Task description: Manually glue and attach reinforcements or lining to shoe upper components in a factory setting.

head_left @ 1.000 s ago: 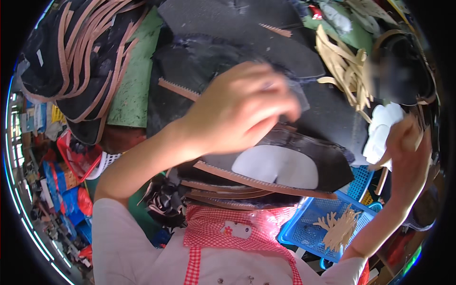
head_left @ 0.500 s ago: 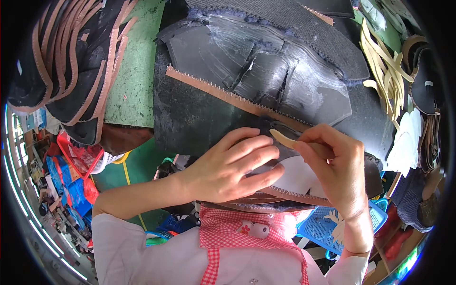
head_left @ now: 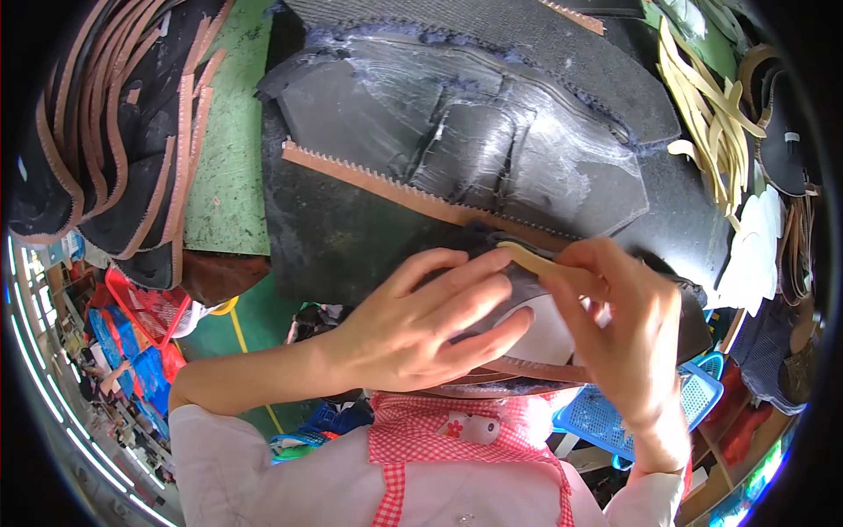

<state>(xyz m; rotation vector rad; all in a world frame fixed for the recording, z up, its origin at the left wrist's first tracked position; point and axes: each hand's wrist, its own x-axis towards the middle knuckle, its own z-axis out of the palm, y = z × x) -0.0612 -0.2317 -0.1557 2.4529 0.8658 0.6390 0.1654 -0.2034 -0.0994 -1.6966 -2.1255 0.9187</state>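
Observation:
In my right hand (head_left: pixel 619 325) a curved cream-coloured strip (head_left: pixel 532 262) is pinched between thumb and fingers. Its narrow end points left and lies by the index fingertip of my left hand (head_left: pixel 421 321). That left hand rests with its fingers apart on a dark, brown-edged shoe-upper-like piece, which is partly hidden under both hands. A white patch (head_left: pixel 537 329) shows on this piece between the hands. Just beyond runs a brown band with zigzag stitching (head_left: pixel 378 186), along the edge of dark grey material (head_left: pixel 474 140).
More cream strips (head_left: pixel 716 123) lie at the far right, above white flat pieces (head_left: pixel 751 250). Dark brown-trimmed pieces (head_left: pixel 114 132) are stacked at the far left on a green surface (head_left: pixel 224 149). A blue basket (head_left: pixel 606 422) sits low right, a red basket (head_left: pixel 145 303) at left.
The cream strip's tip has come up against my left index finger. My left hand's fingers have shifted slightly, and the view has moved a little.

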